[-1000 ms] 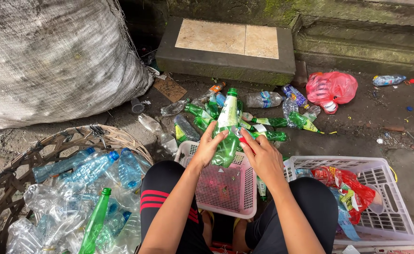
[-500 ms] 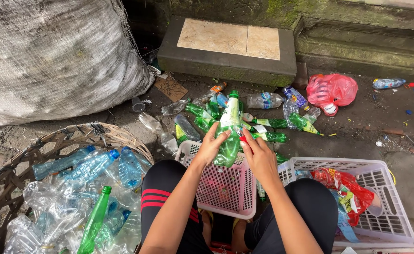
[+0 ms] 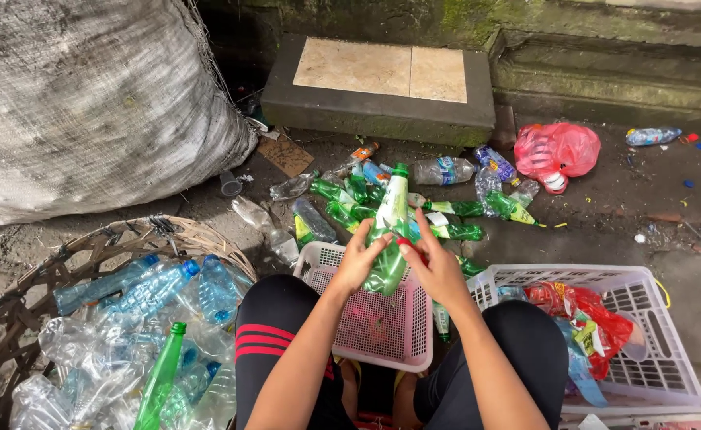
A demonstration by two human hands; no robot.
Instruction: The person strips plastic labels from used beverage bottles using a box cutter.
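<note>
— While both hands are on it, where exactly does the green bottle (image 3: 388, 231) sit?

— Over the pink basket (image 3: 382, 334), between the knees, held nearly upright with its green cap at the far end. The left hand (image 3: 360, 261) wraps the lower body from the left; the right hand (image 3: 434, 267) presses on it from the right, fingers at the label band. Both are clasped on the same bottle, neither hand is slack.

— How would you judge it handles?

— Light, I'd say. It looks like an empty thin plastic bottle with nothing sloshing inside that I can see. The wall is probably soft and will dent under a hard squeeze, while the neck and cap should be stiffer. The surface may be slick, and the ground nearby looks damp.

— So where is the best hold?

— Round the middle of the body for control, or at the neck just below the cap if a firm, non-crushing grip is wanted. It's not fragile; a drop would hardly hurt it.

— What lies around?

— Far of the basket, a scatter of green bottles (image 3: 454, 231) on the ground. Near left, a wicker basket (image 3: 199, 239) full of clear bottles (image 3: 159, 287). Right, a white crate (image 3: 645, 350) with red wrappers (image 3: 573, 306). Far right, a red bag (image 3: 557, 151); far left, a big grey sack (image 3: 87, 103).
</note>
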